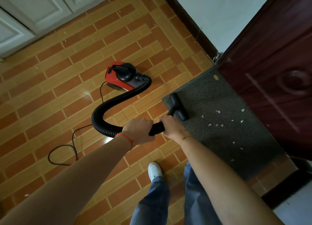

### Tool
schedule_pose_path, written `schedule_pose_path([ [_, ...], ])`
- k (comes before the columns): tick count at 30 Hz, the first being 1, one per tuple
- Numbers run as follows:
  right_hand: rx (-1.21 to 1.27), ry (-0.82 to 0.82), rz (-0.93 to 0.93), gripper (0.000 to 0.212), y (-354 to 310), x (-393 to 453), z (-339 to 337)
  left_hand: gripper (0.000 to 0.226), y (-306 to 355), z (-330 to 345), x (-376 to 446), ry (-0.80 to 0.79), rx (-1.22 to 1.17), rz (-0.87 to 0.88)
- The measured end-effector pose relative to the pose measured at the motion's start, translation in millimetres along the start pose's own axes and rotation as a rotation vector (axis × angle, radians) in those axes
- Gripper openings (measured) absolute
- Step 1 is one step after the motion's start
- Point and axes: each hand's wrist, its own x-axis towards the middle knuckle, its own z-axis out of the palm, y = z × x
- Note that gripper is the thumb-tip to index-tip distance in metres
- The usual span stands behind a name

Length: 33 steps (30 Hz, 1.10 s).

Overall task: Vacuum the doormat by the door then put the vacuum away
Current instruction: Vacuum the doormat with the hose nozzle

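A dark grey doormat lies on the tiled floor against a dark red door. Several white scraps are scattered over its right half. The black nozzle head of the vacuum rests on the mat's left end. My left hand grips the black wand where the ribbed hose joins it. My right hand grips the wand just ahead of the left hand. The hose curves back to the red and black vacuum body standing on the floor.
A black power cord loops over the brick-pattern floor at left. White cabinet doors fill the top left. A white wall with a dark skirting runs beside the door. My white shoe and jeans stand near the mat's front edge.
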Motion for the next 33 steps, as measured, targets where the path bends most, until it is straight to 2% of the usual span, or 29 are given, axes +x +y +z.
schedule_pose_path([
  [13,-0.103,0.016,-0.012,0.015,47,-2,-50,0.033,27,-38,38,0.025,0.038,0.095],
  [23,-0.124,-0.018,-0.053,0.011,163,4,-96,0.026,117,-67,115,0.057,-0.09,0.04],
  [33,-0.122,-0.01,-0.063,0.014,271,14,-145,0.029,198,-103,194,0.084,-0.161,0.009],
])
